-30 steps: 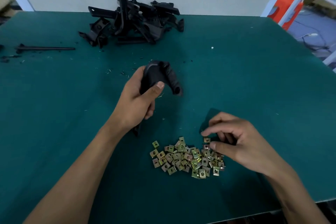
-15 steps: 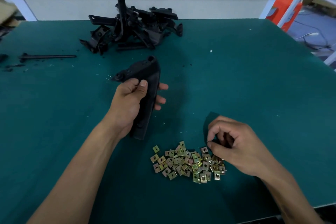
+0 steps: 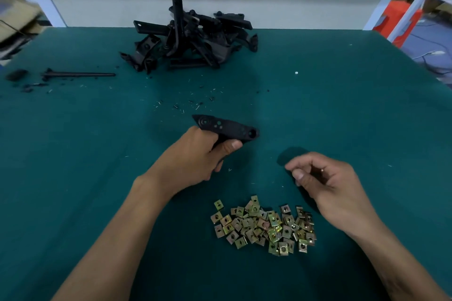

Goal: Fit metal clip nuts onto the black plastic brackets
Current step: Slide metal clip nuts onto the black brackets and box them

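Observation:
My left hand [image 3: 195, 161] grips a black plastic bracket [image 3: 230, 128] by its lower part, above the green table [image 3: 342, 110]. The bracket's flat perforated face points up, with its round-holed end to the right. My right hand [image 3: 327, 183] hovers to the right of it with fingers curled. It pinches a small metal clip nut [image 3: 322, 170], of which only a glint shows between the fingers. A heap of several brass-coloured clip nuts [image 3: 264, 226] lies on the table below and between my hands.
A tangled pile of black brackets [image 3: 193, 36] sits at the far middle of the table. A thin black rod [image 3: 78, 74] and black scraps lie at the far left. Small shavings are scattered mid-table. An orange stool [image 3: 398, 22] stands beyond the right edge.
My left hand has turned the bracket from upright to lying across with its flat face up. My right hand has lifted off the clip nut heap, pinching a nut.

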The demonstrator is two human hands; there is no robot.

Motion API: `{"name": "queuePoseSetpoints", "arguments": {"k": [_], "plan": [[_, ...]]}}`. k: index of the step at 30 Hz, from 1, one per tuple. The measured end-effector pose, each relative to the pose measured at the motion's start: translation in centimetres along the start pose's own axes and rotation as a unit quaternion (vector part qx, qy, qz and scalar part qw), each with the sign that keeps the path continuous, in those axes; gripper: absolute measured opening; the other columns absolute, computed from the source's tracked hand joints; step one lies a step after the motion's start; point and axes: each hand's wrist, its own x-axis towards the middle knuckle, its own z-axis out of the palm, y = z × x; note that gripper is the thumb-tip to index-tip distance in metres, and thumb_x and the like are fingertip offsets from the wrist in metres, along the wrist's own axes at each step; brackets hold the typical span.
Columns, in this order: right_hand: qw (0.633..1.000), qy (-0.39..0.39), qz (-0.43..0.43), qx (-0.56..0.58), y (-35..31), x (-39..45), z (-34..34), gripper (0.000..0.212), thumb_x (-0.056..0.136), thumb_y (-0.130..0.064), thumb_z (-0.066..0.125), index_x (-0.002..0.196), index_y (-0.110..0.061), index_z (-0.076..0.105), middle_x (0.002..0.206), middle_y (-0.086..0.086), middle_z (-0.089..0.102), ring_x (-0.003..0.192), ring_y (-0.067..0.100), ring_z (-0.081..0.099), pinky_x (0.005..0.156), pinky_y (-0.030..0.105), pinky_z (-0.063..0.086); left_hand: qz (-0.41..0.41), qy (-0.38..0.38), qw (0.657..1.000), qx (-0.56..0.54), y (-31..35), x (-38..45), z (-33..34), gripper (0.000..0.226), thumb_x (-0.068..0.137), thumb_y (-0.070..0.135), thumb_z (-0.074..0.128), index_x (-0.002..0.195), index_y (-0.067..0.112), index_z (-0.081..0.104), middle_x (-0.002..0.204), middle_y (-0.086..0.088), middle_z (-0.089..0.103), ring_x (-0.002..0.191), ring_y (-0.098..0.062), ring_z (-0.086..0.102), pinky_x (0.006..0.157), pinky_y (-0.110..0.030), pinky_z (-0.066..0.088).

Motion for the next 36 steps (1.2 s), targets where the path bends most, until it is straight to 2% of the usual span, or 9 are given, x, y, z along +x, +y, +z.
{"name": "queuePoseSetpoints", "arguments": {"k": [3, 5, 8, 12, 15, 20, 25, 30, 36], "plan": [[0.996, -0.01, 0.007, 0.083, -0.7, 2.0, 1.0, 0.031, 0.096, -0.001, 0.064, 0.091, -0.03, 0.075, 0.082, 0.0, 0.072, 0.07, 0.008, 0.063, 0.059, 0.017, 0.047, 0.001, 0.019, 0.981, 0.195, 0.4, 0.2, 0.0, 0.047, 0.091, 0.073, 0.029, 0.114, 0.044, 0.059, 0.066, 0.014, 0.051, 0.061, -0.01, 0.058, 0.058, -0.037, 0.053], [0.989, -0.035, 0.006, 0.142, -1.3, 3.6, 1.7, 0.028, 0.097, 0.0, 0.062, 0.092, -0.025, 0.075, 0.087, 0.004, 0.075, 0.073, 0.012, 0.065, 0.06, 0.02, 0.05, -0.012, 0.04, 0.951, 0.307, 0.8, 0.3, 0.2, 0.071, 0.088, 0.078, 0.013, 0.122, 0.038, 0.061, 0.081, 0.01, 0.058, 0.074, -0.022, 0.063, 0.062, -0.039, 0.053], [0.976, -0.047, 0.01, 0.21, -1.8, 5.9, 3.3, 0.023, 0.096, -0.002, 0.064, 0.091, -0.021, 0.076, 0.084, 0.008, 0.076, 0.073, 0.016, 0.066, 0.063, 0.023, 0.052, -0.025, 0.088, 0.923, 0.373, 0.5, 0.4, 0.6, 0.08, 0.09, 0.077, 0.005, 0.106, 0.025, 0.064, 0.087, -0.003, 0.065, 0.075, -0.031, 0.065, 0.063, -0.041, 0.053], [0.94, -0.058, 0.034, 0.335, -2.0, 8.5, 4.7, 0.011, 0.089, -0.009, 0.069, 0.09, -0.016, 0.078, 0.08, 0.009, 0.072, 0.07, 0.017, 0.065, 0.064, 0.024, 0.052, -0.035, 0.138, 0.92, 0.366, 0.1, 0.0, 0.8, 0.072, 0.095, 0.075, 0.004, 0.083, 0.019, 0.048, 0.064, -0.002, 0.054, 0.063, -0.036, 0.062, 0.055, -0.038, 0.045], [0.93, -0.124, 0.028, 0.346, -1.6, 9.4, 4.7, 0.015, 0.087, -0.007, 0.07, 0.086, -0.018, 0.079, 0.075, 0.008, 0.07, 0.067, 0.017, 0.066, 0.061, 0.023, 0.052, -0.045, 0.164, 0.912, 0.373, -0.1, 0.0, 1.0, 0.071, 0.098, 0.071, 0.007, 0.091, 0.016, 0.051, 0.058, 0.001, 0.038, 0.056, -0.038, 0.059, 0.051, -0.034, 0.034], [0.911, -0.219, 0.044, 0.346, -1.1, 10.4, 3.8, 0.012, 0.083, -0.005, 0.069, 0.088, -0.012, 0.076, 0.077, 0.012, 0.069, 0.067, 0.018, 0.067, 0.061, 0.025, 0.053, -0.036, 0.202, 0.925, 0.318, -0.9, 0.4, 1.5, 0.068, 0.096, 0.071, 0.015, 0.088, 0.014, 0.051, 0.062, 0.005, 0.037, 0.056, -0.039, 0.055, 0.053, -0.035, 0.028], [0.906, -0.153, 0.051, 0.392, -0.7, 10.9, 3.9, 0.015, 0.085, 0.0, 0.063, 0.099, -0.001, 0.07, 0.077, 0.014, 0.069, 0.069, 0.019, 0.065, 0.064, 0.025, 0.054, -0.033, 0.228, 0.933, 0.275, -1.1, 0.4, 1.8, 0.065, 0.096, 0.071, 0.029, 0.087, 0.013, 0.058, 0.058, 0.015, 0.034, 0.052, -0.026, 0.041, 0.052, -0.032, 0.029], [0.918, -0.055, 0.027, 0.393, -0.7, 10.1, 4.1, 0.017, 0.086, -0.001, 0.066, 0.102, -0.001, 0.07, 0.09, 0.016, 0.077, 0.08, 0.024, 0.074, 0.074, 0.026, 0.058, -0.014, 0.237, 0.934, 0.266, -1.1, 0.3, 2.0, 0.06, 0.098, 0.064, 0.035, 0.08, 0.012, 0.057, 0.06, 0.008, 0.042, 0.051, -0.036, 0.049, 0.049, -0.034, 0.035], [0.929, -0.01, 0.026, 0.369, -1.1, 9.4, 5.0, 0.02, 0.089, 0.008, 0.067, 0.106, -0.002, 0.069, 0.095, 0.016, 0.078, 0.09, 0.026, 0.076, 0.081, 0.026, 0.058, -0.012, 0.223, 0.926, 0.304, -0.8, 0.5, 2.2, 0.055, 0.099, 0.062, 0.039, 0.079, 0.014, 0.059, 0.063, 0.003, 0.052, 0.053, -0.038, 0.053, 0.049, -0.034, 0.036]]}}
